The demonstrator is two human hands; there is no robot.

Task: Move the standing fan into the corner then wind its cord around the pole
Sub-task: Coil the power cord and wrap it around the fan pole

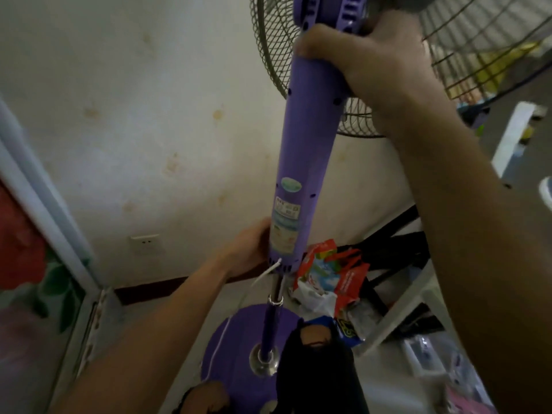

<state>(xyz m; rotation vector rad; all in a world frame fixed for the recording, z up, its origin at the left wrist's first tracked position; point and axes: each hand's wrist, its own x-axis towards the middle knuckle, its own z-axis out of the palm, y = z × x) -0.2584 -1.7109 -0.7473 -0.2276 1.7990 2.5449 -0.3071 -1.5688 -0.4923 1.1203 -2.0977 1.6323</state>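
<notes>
Both hands grip the purple fan (301,138), left hand (251,249) low, right hand (358,58) high.

Smooth matt purple plastic column (301,138), shiny chrome metal pole collar (264,364), wire metal grille (478,55), stained matt plaster wall (149,115).

I log: fan column (301,138) purple; round base (236,348) purple; cord (221,339) white; grille (466,64) dark wire mesh; wall (149,115) cream, brown-stained; bags (328,273) red-and-white.
</notes>
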